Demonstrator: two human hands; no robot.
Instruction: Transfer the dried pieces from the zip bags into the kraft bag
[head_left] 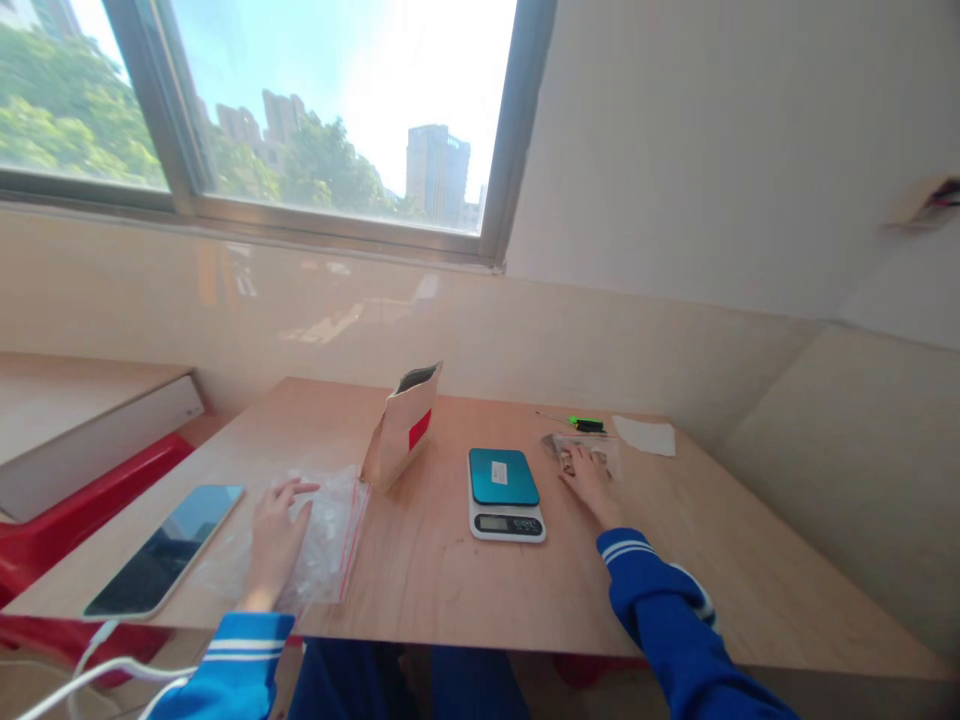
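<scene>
My left hand [276,530] rests over a stack of clear zip bags [330,540] at the table's front left, its fingers apart and holding nothing. On the right, my right hand [592,488] has its fingers closed on a small clear zip bag [609,460] with light brown pieces inside; the fingers partly cover it. Between the hands stands a kitchen scale [506,495] with a blue-green plate and a small white label, nothing else on it. Behind the left hand, a brown paper pouch [397,435] with a red patch stands upright, its top open.
A phone [166,550] with a white cable [112,668] lies at the left front edge. Behind the right hand are a green and black screwdriver [586,424] and a white paper piece [645,436]. A red stool [90,490] stands left, below another table [90,410].
</scene>
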